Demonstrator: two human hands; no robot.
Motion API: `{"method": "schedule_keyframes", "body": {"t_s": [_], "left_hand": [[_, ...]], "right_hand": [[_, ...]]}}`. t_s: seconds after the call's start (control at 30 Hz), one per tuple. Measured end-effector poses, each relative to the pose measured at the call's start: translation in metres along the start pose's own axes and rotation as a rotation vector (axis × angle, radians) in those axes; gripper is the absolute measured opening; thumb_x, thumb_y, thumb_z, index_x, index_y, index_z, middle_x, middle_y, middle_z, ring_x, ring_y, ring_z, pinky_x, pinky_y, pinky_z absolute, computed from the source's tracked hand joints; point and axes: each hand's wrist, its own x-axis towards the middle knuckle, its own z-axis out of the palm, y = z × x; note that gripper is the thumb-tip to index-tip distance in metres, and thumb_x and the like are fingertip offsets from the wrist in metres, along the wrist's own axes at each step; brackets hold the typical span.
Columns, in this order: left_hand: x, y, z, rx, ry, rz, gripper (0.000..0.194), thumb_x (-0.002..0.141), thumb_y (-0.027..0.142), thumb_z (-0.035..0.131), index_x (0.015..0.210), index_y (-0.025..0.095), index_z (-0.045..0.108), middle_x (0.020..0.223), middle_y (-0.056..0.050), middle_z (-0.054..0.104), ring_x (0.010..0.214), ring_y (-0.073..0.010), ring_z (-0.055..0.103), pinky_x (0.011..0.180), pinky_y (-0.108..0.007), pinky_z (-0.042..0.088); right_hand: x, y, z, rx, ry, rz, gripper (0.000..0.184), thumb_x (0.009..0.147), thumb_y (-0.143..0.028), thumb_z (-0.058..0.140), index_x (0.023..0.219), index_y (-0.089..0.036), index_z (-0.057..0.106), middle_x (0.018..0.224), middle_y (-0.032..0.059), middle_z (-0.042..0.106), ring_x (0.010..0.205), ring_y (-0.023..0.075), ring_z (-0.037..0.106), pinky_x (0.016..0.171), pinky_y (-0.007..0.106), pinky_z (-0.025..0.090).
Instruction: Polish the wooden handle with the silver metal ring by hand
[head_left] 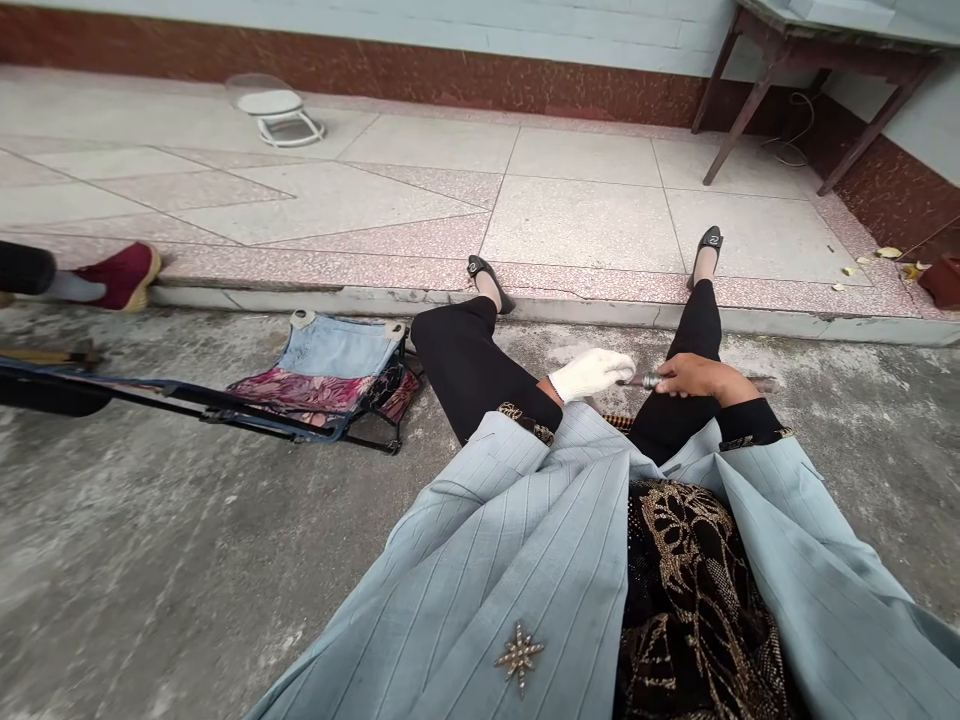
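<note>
Head view: left hand (591, 374) in white glove, fingers curled at left end of thin brown rod (636, 380); firm grip or just touching, can't tell. Right hand (699, 378) bare, fingers closed round rod, metal collar (651, 381) just beside fingertips, far end sticking out past wrist. Rod roughly level, between the knees and over right leg (694, 325). Folding chair (337, 350) off to left, another person's red shoe (124, 277) beyond it, small stool (281, 115) on tiles, wooden table (776, 45) upper right
</note>
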Motion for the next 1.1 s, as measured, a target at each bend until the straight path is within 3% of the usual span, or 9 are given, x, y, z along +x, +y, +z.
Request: {"method": "schedule_keyframes", "body": {"t_s": [0.13,0.3,0.43,0.57,0.7,0.8,0.87,1.0,1.1], "left_hand": [[0.000,0.001,-0.001,-0.326,-0.013,-0.005,0.025,0.091,0.032,0.051,0.096,0.014,0.068,0.092,-0.003,0.069,0.084,-0.0140,0.061,0.081,-0.024,0.045],[0.001,0.005,0.007,-0.531,0.062,-0.114,0.032,0.092,0.041,0.049,0.088,0.013,0.065,0.073,0.000,0.060,0.060,-0.0088,0.048,0.060,-0.022,0.039],[0.002,0.003,0.008,-0.372,0.042,-0.109,0.032,0.092,0.039,0.047,0.087,0.014,0.065,0.072,0.001,0.057,0.063,-0.0097,0.048,0.062,-0.022,0.038],[0.003,0.001,0.012,-0.174,-0.027,-0.088,0.032,0.094,0.038,0.044,0.090,0.015,0.066,0.077,0.000,0.061,0.071,-0.0122,0.053,0.069,-0.024,0.040],[0.004,0.004,0.016,0.096,-0.083,-0.067,0.032,0.097,0.037,0.042,0.089,0.017,0.066,0.080,-0.002,0.065,0.075,-0.0145,0.057,0.071,-0.024,0.040],[0.004,0.005,0.013,0.289,-0.111,-0.066,0.029,0.096,0.037,0.046,0.094,0.019,0.069,0.086,-0.004,0.069,0.078,-0.0166,0.061,0.069,-0.025,0.038],[0.005,0.004,0.007,0.300,-0.119,-0.047,0.028,0.095,0.037,0.047,0.096,0.020,0.069,0.087,-0.004,0.070,0.079,-0.0166,0.061,0.068,-0.025,0.038],[0.005,0.000,-0.005,0.006,-0.128,0.023,0.029,0.094,0.037,0.048,0.096,0.017,0.069,0.086,-0.003,0.069,0.077,-0.0138,0.060,0.071,-0.023,0.040],[0.005,0.000,-0.007,-0.297,-0.048,-0.043,0.033,0.094,0.040,0.047,0.097,0.013,0.066,0.084,-0.004,0.067,0.071,-0.0120,0.058,0.069,-0.024,0.042]], "right_hand": [[-0.012,-0.007,0.000,0.306,-0.285,-0.259,0.034,0.073,-0.044,0.075,0.088,-0.014,0.072,0.066,-0.0010,0.060,0.054,0.0090,0.049,0.052,0.023,0.039],[-0.011,-0.009,-0.002,0.741,0.170,-0.383,0.037,0.072,-0.048,0.078,0.076,-0.014,0.065,0.064,-0.0025,0.055,0.052,0.0064,0.043,0.049,0.022,0.033],[-0.002,-0.009,0.001,0.813,0.306,-0.281,0.041,0.067,-0.050,0.080,0.070,-0.015,0.061,0.062,-0.0020,0.053,0.050,0.0070,0.043,0.046,0.022,0.033],[0.006,-0.007,0.002,0.655,0.412,-0.138,0.033,0.074,-0.046,0.074,0.073,-0.016,0.060,0.060,-0.0015,0.052,0.050,0.0092,0.044,0.047,0.023,0.034],[0.012,-0.009,0.005,0.055,0.518,0.080,0.018,0.084,-0.034,0.063,0.080,-0.016,0.067,0.069,0.0054,0.062,0.067,0.0179,0.058,0.060,0.027,0.040],[0.012,-0.013,0.007,-0.308,0.393,0.160,0.012,0.081,-0.028,0.067,0.079,-0.016,0.071,0.084,0.0120,0.070,0.080,0.0231,0.063,0.066,0.030,0.040],[0.008,-0.016,0.006,-0.316,0.188,0.129,0.011,0.079,-0.025,0.069,0.073,-0.016,0.070,0.077,0.0109,0.069,0.070,0.0198,0.062,0.062,0.029,0.039],[-0.008,-0.017,0.000,0.028,-0.202,-0.111,0.020,0.076,-0.036,0.072,0.076,-0.016,0.070,0.062,0.0016,0.062,0.053,0.0119,0.052,0.053,0.025,0.038],[-0.018,-0.018,-0.005,0.399,-0.143,-0.310,0.039,0.071,-0.049,0.075,0.089,-0.014,0.071,0.067,-0.0011,0.060,0.054,0.0087,0.048,0.052,0.023,0.037]]}}
